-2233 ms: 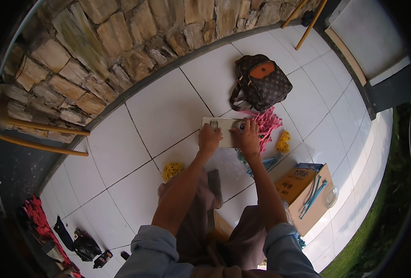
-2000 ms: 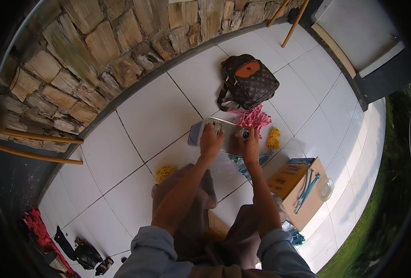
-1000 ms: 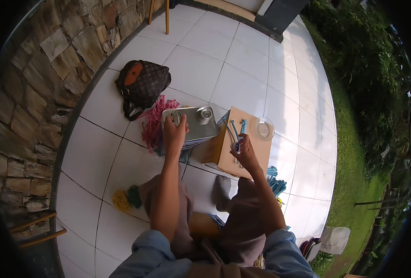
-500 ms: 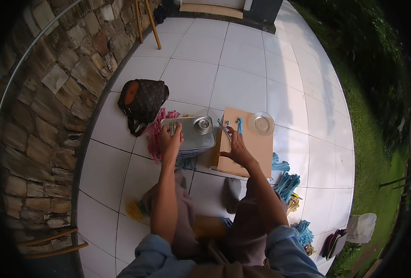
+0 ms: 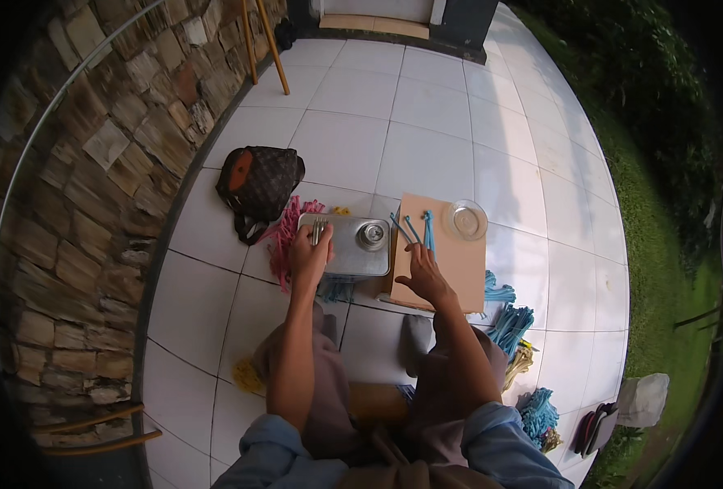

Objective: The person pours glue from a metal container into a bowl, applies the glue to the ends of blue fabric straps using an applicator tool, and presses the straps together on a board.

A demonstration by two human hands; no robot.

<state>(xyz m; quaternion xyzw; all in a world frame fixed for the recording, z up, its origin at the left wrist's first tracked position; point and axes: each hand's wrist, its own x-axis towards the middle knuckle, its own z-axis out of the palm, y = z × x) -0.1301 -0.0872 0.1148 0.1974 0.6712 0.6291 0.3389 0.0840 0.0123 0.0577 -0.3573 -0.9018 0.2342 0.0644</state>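
Floor, white tile: spread beneath and around the rectangular metal tin [image 5: 353, 251], which is taken as landmark.
Wall, rough brown stone: seen well to the left of the tin.
Lawn, green: seen well to the right of the tin.
Backpack, dark brown, patterned, with orange-tan patch [image 5: 270, 181]: placed beyond and left of the tin.
Cardboard box, tan top [image 5: 464, 267]: placed just right of the tin.
The tin itself: silver top turned upward, base hidden from view.
Bundles of cord-like strips: pink [image 5: 282, 248], massed against the tin's left side and partly covered by it; blue [image 5: 511, 328], laid to the right and nearer the wearer than the tin; yellow [image 5: 248, 376], laid nearer and left of the tin.
Left hand [image 5: 308, 259]: placed at the tin's left end, its fingers closed about a ridged metal piece [image 5: 319, 230]; whether this is a fixed handle cannot be told.
Right hand [image 5: 428, 279]: held right of the tin, over the box; thumb set wide of the fingers, fingertips brought to the blue strips [image 5: 429, 222]. Whether these are touched cannot be told.
Dish, clear, round [image 5: 465, 220]: set right of the tin, on the box's far corner.
Cap, silver, round [image 5: 372, 235]: seated on the tin's right end.
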